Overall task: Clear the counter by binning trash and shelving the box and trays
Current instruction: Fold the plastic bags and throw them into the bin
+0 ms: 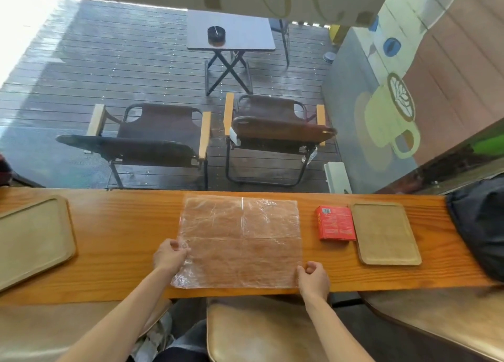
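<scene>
We're seeing a clear plastic sheet [240,241] lying flat mid-counter [122,225], long axis running left-right along the counter. Left hand [170,256] is pinching its left edge; right hand [313,279] is pinching the near right corner. Red box [336,223] is lying flat, long axis pointing away from us, touching the right tray [386,233]. Left tray [32,239] is sitting well apart.

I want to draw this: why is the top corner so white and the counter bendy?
Head view: daylight overexposes the upper-left corner to plain white; the wide-angle lens bows the wooden counter; the clear plastic sheet shows small glints along its creases.
</scene>
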